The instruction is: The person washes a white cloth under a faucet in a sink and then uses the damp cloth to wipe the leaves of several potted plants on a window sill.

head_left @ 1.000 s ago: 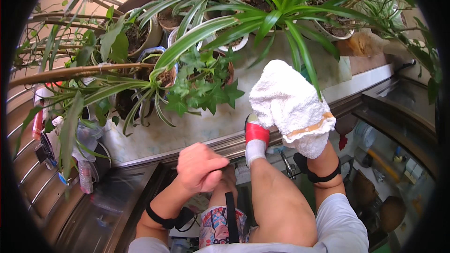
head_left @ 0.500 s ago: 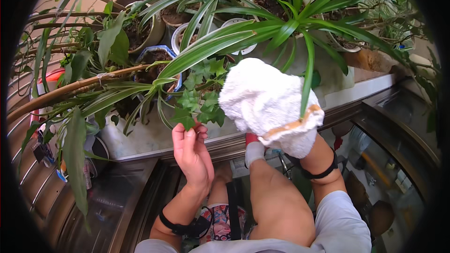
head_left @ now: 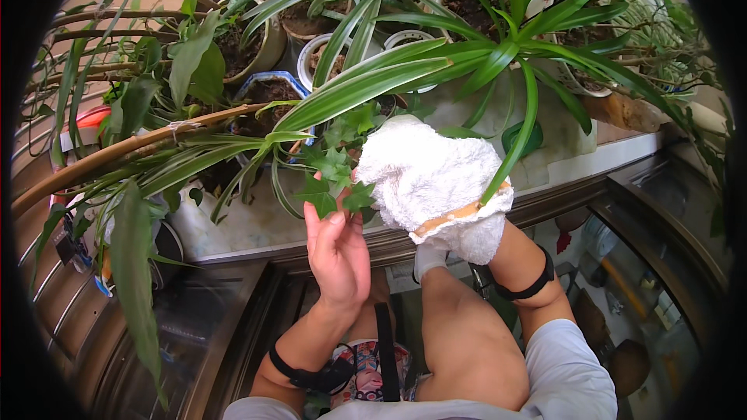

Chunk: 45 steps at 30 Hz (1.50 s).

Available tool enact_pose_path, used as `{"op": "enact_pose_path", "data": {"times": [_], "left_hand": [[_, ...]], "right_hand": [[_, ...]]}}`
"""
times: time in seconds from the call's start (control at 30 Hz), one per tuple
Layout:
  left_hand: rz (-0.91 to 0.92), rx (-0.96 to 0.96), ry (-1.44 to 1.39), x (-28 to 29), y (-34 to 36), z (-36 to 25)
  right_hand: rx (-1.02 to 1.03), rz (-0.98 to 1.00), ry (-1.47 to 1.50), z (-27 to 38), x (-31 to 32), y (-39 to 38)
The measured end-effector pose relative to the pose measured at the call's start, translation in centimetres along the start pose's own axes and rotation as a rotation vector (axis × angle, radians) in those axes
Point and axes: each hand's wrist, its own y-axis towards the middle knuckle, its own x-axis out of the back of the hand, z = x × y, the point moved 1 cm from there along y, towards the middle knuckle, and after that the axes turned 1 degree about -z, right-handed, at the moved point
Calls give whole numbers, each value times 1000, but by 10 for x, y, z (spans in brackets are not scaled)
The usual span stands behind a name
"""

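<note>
My left hand (head_left: 341, 258) is raised at a trailing ivy, palm up. Its thumb lies at the lower edge of a green ivy leaf (head_left: 317, 195), with fingers behind the leaves. A fluffy white towel (head_left: 424, 175) with a tan band covers my right hand, so its fingers do not show. The towel's left side touches the ivy leaves beside my left hand. One long striped leaf of a spider plant (head_left: 517, 140) hangs across the towel's right edge.
Potted plants crowd the pale stone ledge (head_left: 233, 227), including a blue-rimmed pot (head_left: 302, 92) and a white round pot (head_left: 309, 58). A bamboo stick (head_left: 117, 152) slants across the left. Below runs a dark sliding-window frame (head_left: 226, 327). A green object (head_left: 523, 138) sits behind the towel.
My left hand has moved up and right, from pinching one leaf tip to fingers spread behind the ivy leaves. The towel has shifted left and slightly down against the ivy.
</note>
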Motion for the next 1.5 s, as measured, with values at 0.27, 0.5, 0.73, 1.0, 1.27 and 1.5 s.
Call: {"op": "enact_pose_path", "data": {"times": [0.27,0.5,0.73,1.0,1.27,1.5], "left_hand": [[15,-20,62,8,3,4],[-3,-6,19,15,4,8],[-35,13,5,13,3,5],[4,9,-23,5,7,6],[-11,42,-161,18,9,3],[60,452,393,27,-17,-35]], "right_hand": [[-34,-19,59,-3,9,-16],[-89,-109,123,-1,35,-26],[-104,-155,164,4,50,-27],[31,-74,24,-4,15,11],[-46,-135,92,8,48,-18],[-198,-169,-288,89,106,-82]]}}
